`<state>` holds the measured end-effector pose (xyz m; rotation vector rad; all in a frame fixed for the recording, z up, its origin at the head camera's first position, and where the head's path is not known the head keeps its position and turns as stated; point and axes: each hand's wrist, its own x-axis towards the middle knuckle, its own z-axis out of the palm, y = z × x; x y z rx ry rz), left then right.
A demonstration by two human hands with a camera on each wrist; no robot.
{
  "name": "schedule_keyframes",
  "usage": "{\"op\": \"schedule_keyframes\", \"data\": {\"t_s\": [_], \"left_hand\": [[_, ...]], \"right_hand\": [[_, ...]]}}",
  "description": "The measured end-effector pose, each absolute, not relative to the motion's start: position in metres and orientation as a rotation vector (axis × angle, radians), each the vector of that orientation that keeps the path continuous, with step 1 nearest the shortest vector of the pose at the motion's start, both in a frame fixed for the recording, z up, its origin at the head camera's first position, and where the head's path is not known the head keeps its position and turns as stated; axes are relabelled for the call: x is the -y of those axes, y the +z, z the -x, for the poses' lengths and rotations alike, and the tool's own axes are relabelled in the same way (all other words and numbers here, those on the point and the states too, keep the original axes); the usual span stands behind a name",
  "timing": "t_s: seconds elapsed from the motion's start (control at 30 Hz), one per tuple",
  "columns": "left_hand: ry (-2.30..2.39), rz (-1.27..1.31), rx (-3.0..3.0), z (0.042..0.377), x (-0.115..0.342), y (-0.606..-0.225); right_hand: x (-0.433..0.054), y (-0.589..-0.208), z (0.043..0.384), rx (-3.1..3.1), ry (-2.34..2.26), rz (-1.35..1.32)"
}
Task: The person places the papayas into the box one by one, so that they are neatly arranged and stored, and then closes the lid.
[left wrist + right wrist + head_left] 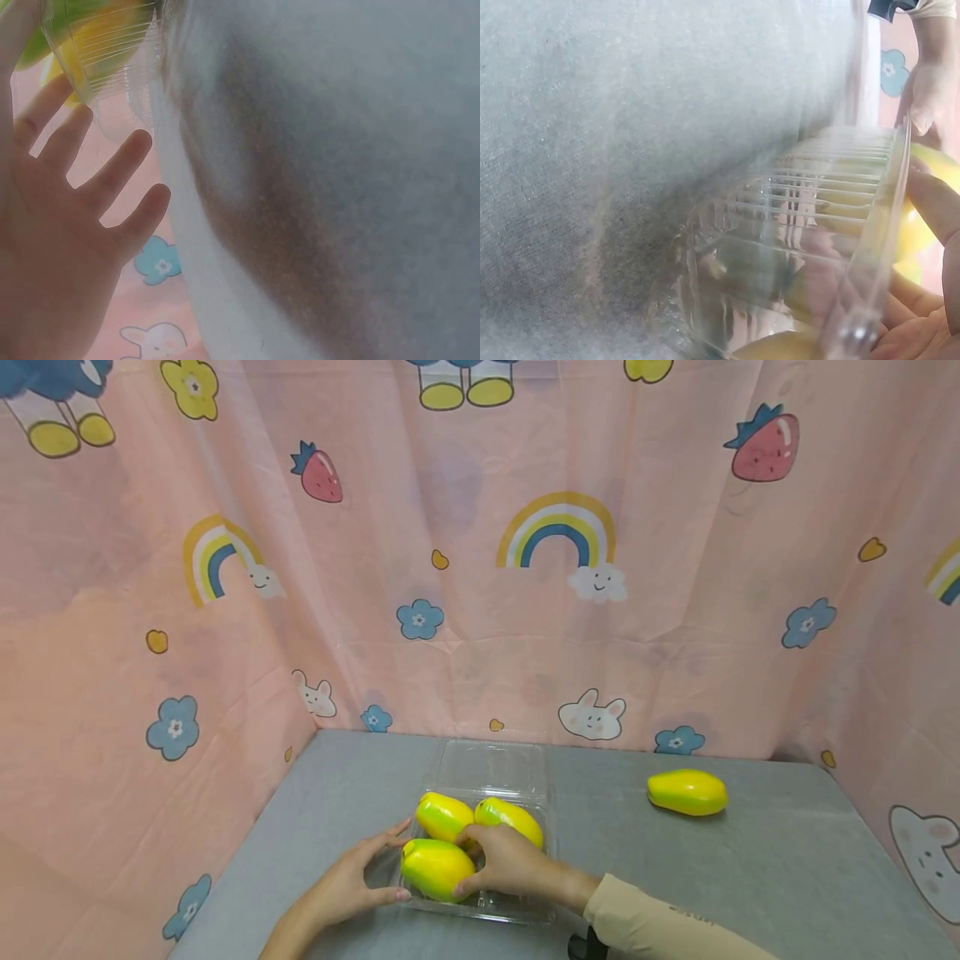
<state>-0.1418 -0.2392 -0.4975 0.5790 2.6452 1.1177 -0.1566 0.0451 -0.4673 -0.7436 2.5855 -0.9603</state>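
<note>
My right hand point(513, 860) holds a yellow-green papaya point(435, 870) between thumb and fingers at the front left of a clear plastic clamshell box point(517, 910). Two more papayas lie behind it in the box, one at the back left point(442, 814) and another at the back right point(506, 817), partly covered by the right hand. At the box's left side is my left hand point(341, 881), its thumb and fingertips close to the rim. The left wrist view shows that hand point(67, 217) with straight, spread fingers beside the ribbed box wall point(120, 41).
The box's transparent lid point(491, 768) is folded back toward the curtain point(480, 668). Another papaya point(687, 792) lies on the grey table point(675, 868) at the right rear. A dark object point(587, 945) shows beneath the right sleeve.
</note>
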Motion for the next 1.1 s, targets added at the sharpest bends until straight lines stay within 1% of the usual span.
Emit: {"op": "schedule_keyframes", "data": {"t_s": [0.3,1.1], "left_hand": [[1.117,-0.596,-2.663,0.142,0.239,-0.498],[1.118,-0.600,-2.645,0.142,0.239,-0.498]], "right_hand": [[-0.044,-0.471,0.155,-2.565,-0.972,0.714],[-0.051,-0.478,0.151,-2.559,-1.021,0.777]]}}
